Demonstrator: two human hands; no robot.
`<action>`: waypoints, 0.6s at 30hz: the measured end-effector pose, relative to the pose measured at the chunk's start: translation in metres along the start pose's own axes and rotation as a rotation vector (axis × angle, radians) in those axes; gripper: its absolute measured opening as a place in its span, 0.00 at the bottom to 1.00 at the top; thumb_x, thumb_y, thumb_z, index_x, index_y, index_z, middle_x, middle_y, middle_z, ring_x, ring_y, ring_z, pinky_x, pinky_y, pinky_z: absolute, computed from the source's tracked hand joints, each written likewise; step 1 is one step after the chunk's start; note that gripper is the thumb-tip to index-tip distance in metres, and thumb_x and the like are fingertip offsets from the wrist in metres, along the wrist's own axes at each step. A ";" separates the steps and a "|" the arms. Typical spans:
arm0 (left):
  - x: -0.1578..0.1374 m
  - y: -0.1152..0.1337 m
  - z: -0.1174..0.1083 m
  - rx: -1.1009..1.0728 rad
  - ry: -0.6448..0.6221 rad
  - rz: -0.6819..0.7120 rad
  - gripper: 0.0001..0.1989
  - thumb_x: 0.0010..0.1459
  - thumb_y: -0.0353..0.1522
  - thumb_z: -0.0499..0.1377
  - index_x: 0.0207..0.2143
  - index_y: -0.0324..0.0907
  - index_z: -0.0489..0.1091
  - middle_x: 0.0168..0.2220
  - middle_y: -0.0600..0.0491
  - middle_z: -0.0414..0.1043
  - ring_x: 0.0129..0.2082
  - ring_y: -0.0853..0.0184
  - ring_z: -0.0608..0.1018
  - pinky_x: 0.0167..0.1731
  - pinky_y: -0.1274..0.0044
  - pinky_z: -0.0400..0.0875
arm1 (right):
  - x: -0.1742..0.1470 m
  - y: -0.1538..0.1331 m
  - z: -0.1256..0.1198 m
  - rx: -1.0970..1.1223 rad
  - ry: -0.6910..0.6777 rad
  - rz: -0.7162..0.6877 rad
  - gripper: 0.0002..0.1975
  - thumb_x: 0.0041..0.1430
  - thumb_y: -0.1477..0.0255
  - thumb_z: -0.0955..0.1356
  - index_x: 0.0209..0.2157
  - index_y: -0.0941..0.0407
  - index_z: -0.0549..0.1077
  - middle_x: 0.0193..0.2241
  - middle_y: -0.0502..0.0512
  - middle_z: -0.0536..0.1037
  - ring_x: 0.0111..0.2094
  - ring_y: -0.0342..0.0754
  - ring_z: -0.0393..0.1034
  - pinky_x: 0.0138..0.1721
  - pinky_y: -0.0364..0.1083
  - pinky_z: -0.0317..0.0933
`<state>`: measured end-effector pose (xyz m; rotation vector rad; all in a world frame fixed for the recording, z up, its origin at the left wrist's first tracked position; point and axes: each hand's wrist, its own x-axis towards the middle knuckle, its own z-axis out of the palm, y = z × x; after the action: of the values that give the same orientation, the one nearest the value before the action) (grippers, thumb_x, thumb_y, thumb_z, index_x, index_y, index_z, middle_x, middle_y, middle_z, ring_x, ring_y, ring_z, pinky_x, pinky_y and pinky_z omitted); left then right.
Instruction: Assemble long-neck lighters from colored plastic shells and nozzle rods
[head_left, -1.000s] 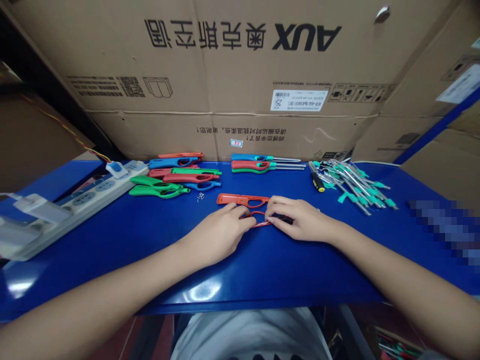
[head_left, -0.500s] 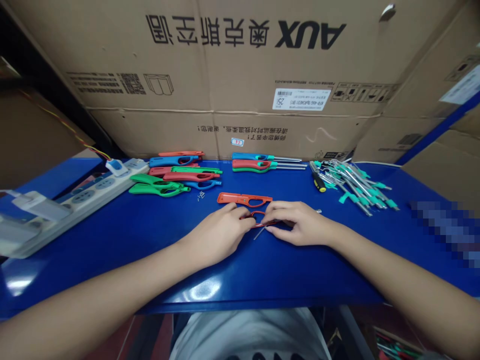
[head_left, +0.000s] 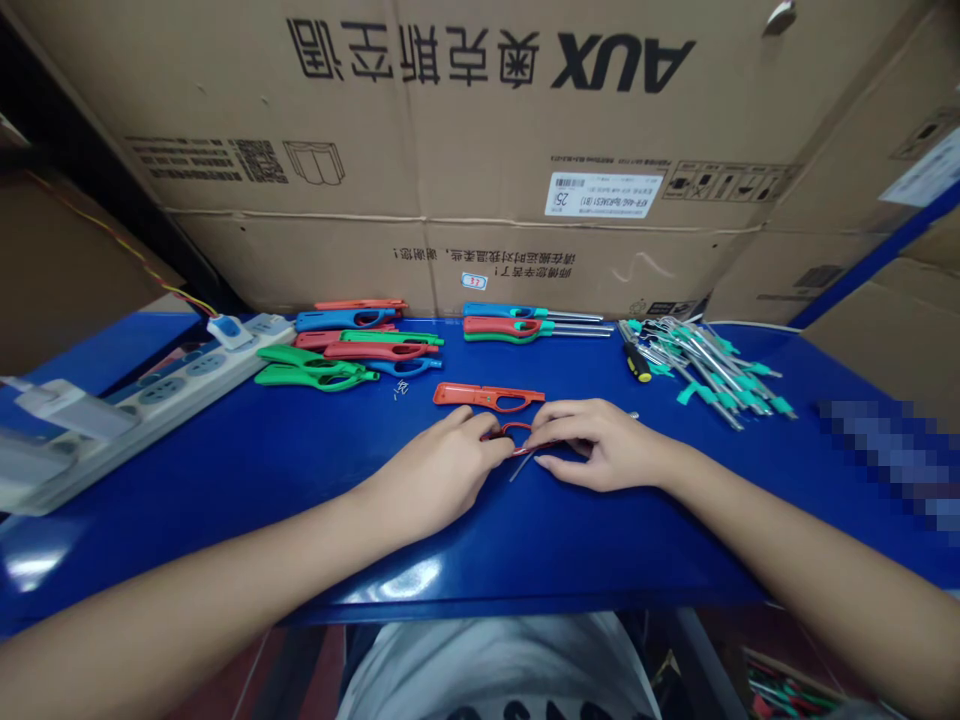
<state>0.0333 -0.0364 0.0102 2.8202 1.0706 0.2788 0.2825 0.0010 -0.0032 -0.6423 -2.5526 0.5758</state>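
A red lighter handle shell [head_left: 517, 428] lies low over the blue table, mostly covered by my fingers; its looped trigger guard shows between them. My left hand [head_left: 454, 460] is closed around the shell's left end. At the other end, my right hand [head_left: 589, 445] has bent fingers pressed on the shell, with the thumb a little apart below. A thin, clear strip or tube [head_left: 521, 465] slants out under the right fingertips. Just beyond my hands rests an orange-red handle shell [head_left: 487, 397]. What the fingertips cover inside the shell is hidden.
Several coloured handle shells [head_left: 349, 350] lie back left, beside small metal bits [head_left: 401, 388] and a white power strip [head_left: 187, 380]. Lighters with metal tubes [head_left: 536, 325] lie at the back. A screwdriver [head_left: 639, 362] and metal tubes [head_left: 720, 370] are at right. Behind stands a cardboard panel [head_left: 480, 130].
My right thumb has drawn slightly away from the red shell. The clear strip has shifted a little; my left hand stays where it was.
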 end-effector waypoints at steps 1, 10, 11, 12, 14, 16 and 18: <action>0.000 0.000 0.000 -0.016 0.004 -0.003 0.14 0.67 0.24 0.53 0.47 0.42 0.76 0.45 0.46 0.72 0.50 0.57 0.73 0.50 0.65 0.73 | 0.000 0.000 0.000 0.006 0.003 0.014 0.09 0.60 0.74 0.70 0.43 0.56 0.79 0.39 0.53 0.79 0.28 0.39 0.68 0.32 0.40 0.62; 0.001 -0.004 0.013 -0.240 0.125 -0.031 0.10 0.67 0.26 0.55 0.44 0.41 0.75 0.44 0.47 0.71 0.48 0.59 0.71 0.52 0.65 0.71 | 0.004 0.003 0.003 0.000 0.023 0.101 0.05 0.64 0.73 0.68 0.36 0.56 0.77 0.35 0.53 0.80 0.34 0.43 0.72 0.37 0.42 0.63; 0.002 -0.004 0.013 -0.236 0.125 -0.029 0.10 0.67 0.26 0.54 0.44 0.41 0.75 0.44 0.47 0.71 0.48 0.58 0.71 0.52 0.64 0.71 | 0.004 0.003 0.002 -0.002 0.012 0.102 0.05 0.65 0.72 0.68 0.36 0.56 0.77 0.35 0.53 0.79 0.35 0.44 0.72 0.37 0.42 0.63; 0.002 -0.005 0.013 -0.229 0.125 -0.025 0.10 0.68 0.26 0.54 0.44 0.41 0.75 0.44 0.47 0.71 0.48 0.58 0.71 0.51 0.64 0.71 | 0.004 0.003 0.001 -0.004 0.003 0.103 0.05 0.65 0.72 0.68 0.36 0.56 0.77 0.35 0.53 0.79 0.35 0.44 0.72 0.38 0.42 0.63; 0.002 -0.005 0.013 -0.216 0.126 -0.017 0.10 0.68 0.27 0.54 0.45 0.41 0.75 0.44 0.47 0.71 0.48 0.58 0.71 0.50 0.64 0.71 | 0.003 0.003 0.000 -0.001 -0.009 0.104 0.06 0.65 0.71 0.68 0.36 0.56 0.77 0.35 0.54 0.79 0.35 0.44 0.72 0.38 0.43 0.64; 0.002 -0.005 0.013 -0.206 0.127 -0.012 0.10 0.68 0.27 0.54 0.45 0.40 0.75 0.43 0.46 0.72 0.48 0.57 0.71 0.50 0.64 0.71 | 0.003 0.003 -0.001 0.010 -0.018 0.103 0.06 0.65 0.69 0.69 0.37 0.56 0.77 0.36 0.54 0.79 0.35 0.45 0.73 0.38 0.43 0.64; 0.002 -0.005 0.013 -0.191 0.127 -0.008 0.10 0.68 0.27 0.54 0.45 0.41 0.75 0.43 0.46 0.72 0.47 0.58 0.71 0.49 0.64 0.72 | 0.002 0.003 -0.001 0.007 -0.016 0.104 0.06 0.65 0.69 0.69 0.37 0.56 0.77 0.36 0.54 0.80 0.36 0.45 0.73 0.39 0.43 0.64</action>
<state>0.0342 -0.0320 -0.0031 2.6575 1.0187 0.5359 0.2822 0.0048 -0.0037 -0.7749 -2.5425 0.6277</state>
